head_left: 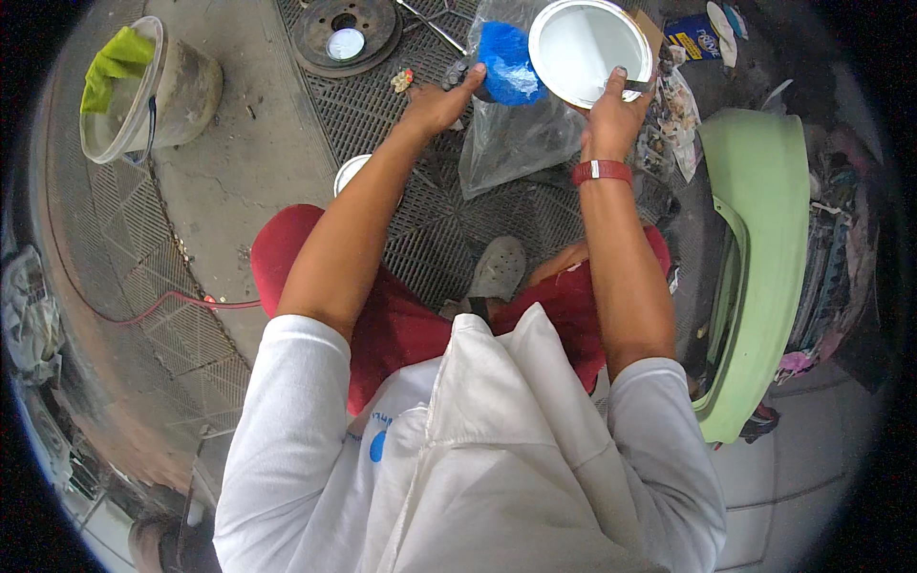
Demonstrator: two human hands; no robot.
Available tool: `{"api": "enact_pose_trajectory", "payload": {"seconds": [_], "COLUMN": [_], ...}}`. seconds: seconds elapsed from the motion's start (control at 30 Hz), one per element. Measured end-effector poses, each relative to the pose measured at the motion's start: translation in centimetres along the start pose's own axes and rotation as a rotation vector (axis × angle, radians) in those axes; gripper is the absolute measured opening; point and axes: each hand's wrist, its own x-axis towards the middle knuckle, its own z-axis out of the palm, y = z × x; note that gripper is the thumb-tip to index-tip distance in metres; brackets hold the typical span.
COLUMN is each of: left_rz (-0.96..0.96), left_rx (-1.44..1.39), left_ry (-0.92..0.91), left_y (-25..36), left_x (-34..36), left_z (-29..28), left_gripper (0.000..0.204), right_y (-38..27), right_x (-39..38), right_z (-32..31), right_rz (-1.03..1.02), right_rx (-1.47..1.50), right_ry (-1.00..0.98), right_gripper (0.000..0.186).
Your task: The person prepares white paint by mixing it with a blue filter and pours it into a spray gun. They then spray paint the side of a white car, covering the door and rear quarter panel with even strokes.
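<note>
White and round, an open container (pixel 585 48) was at the frame's upper centre, rim pinched by the right hand (pixel 616 116), presumably for steadiness; the left hand (pixel 444 105) was at a blue, white-smeared rounded piece (pixel 508 62) (its finger grip I couldn't tell).

The round white container (pixel 581 55) looks smooth and glossy. Below and left of it lies shiny, creased plastic sheeting (pixel 501 155); farther left, a dull metal disc (pixel 317 27); far left, a scuffed plastic bucket (pixel 191 97) and matt cloth (pixel 117 67). Below right, the green panel (pixel 761 196) looks satin-smooth.
</note>
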Motion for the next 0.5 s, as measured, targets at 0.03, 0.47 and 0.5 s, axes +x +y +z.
{"api": "enact_pose_trajectory", "payload": {"seconds": [0.03, 0.47, 0.5], "left_rz": [-0.013, -0.016, -0.021], "left_rx": [-0.007, 0.047, 0.05], "left_ry": [-0.001, 0.078, 0.08], "left_y": [0.3, 0.6, 0.5], "left_x": [-0.2, -0.9, -0.9], "left_z": [0.0, -0.5, -0.4], "left_gripper": [0.152, 0.149, 0.149], "right_y": [0.1, 1.7, 1.9], "right_x": [0.0, -0.6, -0.7], "right_z": [0.1, 1.9, 1.9], "right_rz": [-0.038, -0.273, -0.28], "right_rx": [-0.031, -0.161, -0.147], "right_ry": [0.005, 0.039, 0.039], "right_gripper": [0.067, 0.07, 0.069]}}
